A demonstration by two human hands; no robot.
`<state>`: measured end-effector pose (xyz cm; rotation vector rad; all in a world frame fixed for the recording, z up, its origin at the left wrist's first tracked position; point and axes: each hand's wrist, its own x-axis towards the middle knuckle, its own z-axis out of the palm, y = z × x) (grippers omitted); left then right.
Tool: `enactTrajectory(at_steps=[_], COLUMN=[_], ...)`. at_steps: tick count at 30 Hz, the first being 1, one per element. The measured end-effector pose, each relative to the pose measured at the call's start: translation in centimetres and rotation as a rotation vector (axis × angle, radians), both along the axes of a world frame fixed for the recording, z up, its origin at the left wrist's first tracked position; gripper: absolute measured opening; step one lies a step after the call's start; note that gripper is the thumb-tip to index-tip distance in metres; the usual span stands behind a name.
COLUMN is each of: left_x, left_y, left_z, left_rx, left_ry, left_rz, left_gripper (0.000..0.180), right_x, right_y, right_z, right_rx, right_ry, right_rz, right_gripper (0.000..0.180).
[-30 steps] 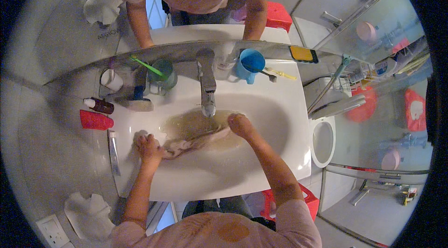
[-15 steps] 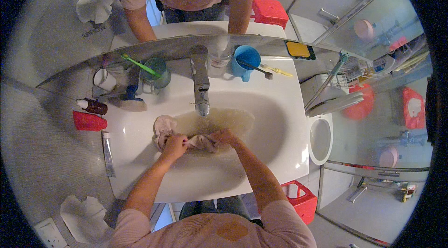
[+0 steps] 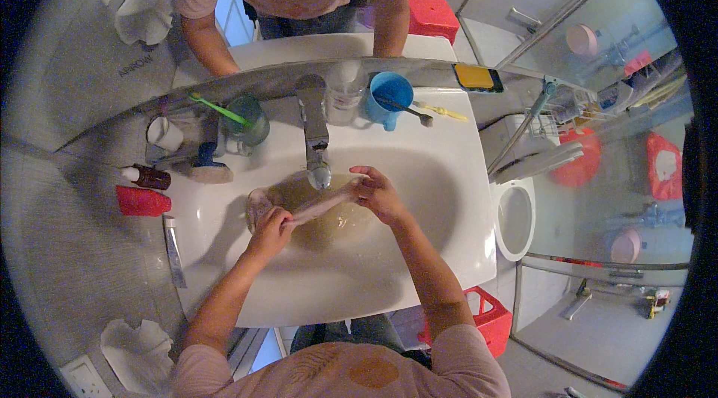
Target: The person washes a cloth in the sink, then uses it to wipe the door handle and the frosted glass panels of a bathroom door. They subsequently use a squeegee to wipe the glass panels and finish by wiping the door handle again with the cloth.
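Over the white washbasin (image 3: 441, 211), a wet, pale pinkish cloth (image 3: 321, 208) is stretched long and narrow between my two hands; its exact kind is unclear. My left hand (image 3: 271, 233) is closed around its lower left end. At the upper right end, below the tap (image 3: 317, 145), my right hand (image 3: 380, 197) grips it with the thumb side bunched and one finger sticking out. A crumpled part of pale cloth (image 3: 259, 203) lies at the basin's left, beside my left hand; whether it joins the stretched piece is hidden. Cloudy brownish water (image 3: 336, 232) stands in the basin.
Behind the basin stand a green cup (image 3: 250, 125) with a green toothbrush, a clear bottle (image 3: 344, 102) and a blue mug (image 3: 390, 95). On the left are a brush (image 3: 209, 168), a red tube (image 3: 143, 201) and a pale tube (image 3: 174, 252). A red stool (image 3: 490, 323) stands right.
My right hand has risen up and right toward the tap, drawing the cloth out straight. My left hand has shifted slightly left, still holding its end.
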<state>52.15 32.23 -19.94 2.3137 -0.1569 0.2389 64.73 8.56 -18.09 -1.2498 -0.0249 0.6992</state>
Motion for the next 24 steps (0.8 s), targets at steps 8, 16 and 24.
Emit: enactTrajectory(at_steps=[8,16,24], left_x=[0.3,4.0,4.2], left_y=[-0.7,-3.6,-4.8], left_z=[-0.1,-9.9,-14.0], left_rx=[-0.419,-0.411,-0.027], left_ry=[0.588,0.988,0.504], left_rz=[-0.281,0.111,0.265], left_gripper=[0.015,0.031,0.031], right_x=[1.0,0.1,-4.7], right_y=[-2.8,-0.3,1.7], right_z=[3.4,-10.1,-11.5], right_rx=[-0.741,-1.113,-1.4], right_ry=[-0.33,-0.897,-1.328], right_rz=[0.31,0.484,0.416], right_gripper=[0.03,0.036,0.029])
